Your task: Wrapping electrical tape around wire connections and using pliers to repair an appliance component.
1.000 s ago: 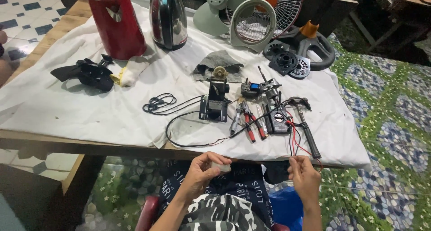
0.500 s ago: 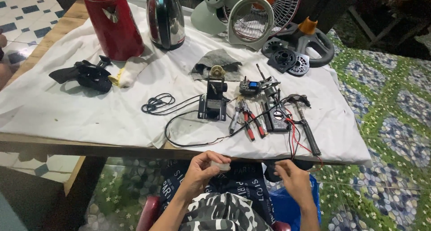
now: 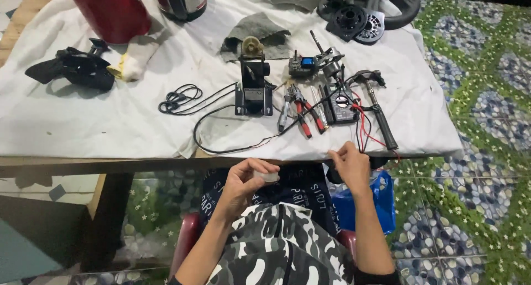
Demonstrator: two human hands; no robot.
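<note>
My left hand [image 3: 243, 181] sat low over my lap, just below the table edge [image 3: 83, 162], with thumb and fingers curled round a small pale plastic piece [image 3: 269, 177]; I judged I kept it close so I could look at it without crowding the bench. My right hand [image 3: 349, 164] was up at the table's near edge, fingers loosely bent and pinched toward the thin red and black wires [image 3: 362, 131] hanging off the cloth; whether it actually had a wire between the fingertips I could not tell.

On the white cloth [image 3: 99, 124] the tools lay in a tight row within reach: pliers with red handles [image 3: 301, 110], a small meter [image 3: 340, 105] and a hammer [image 3: 376, 110] to the right of it. A black bracket with a motor [image 3: 253, 86] stood upright near the middle, its black cable [image 3: 221, 146] looping toward the edge. The left half of the cloth gave open room, apart from a black bundle [image 3: 72, 69]. A blue bag [image 3: 381, 199] hung beside my right knee.
</note>
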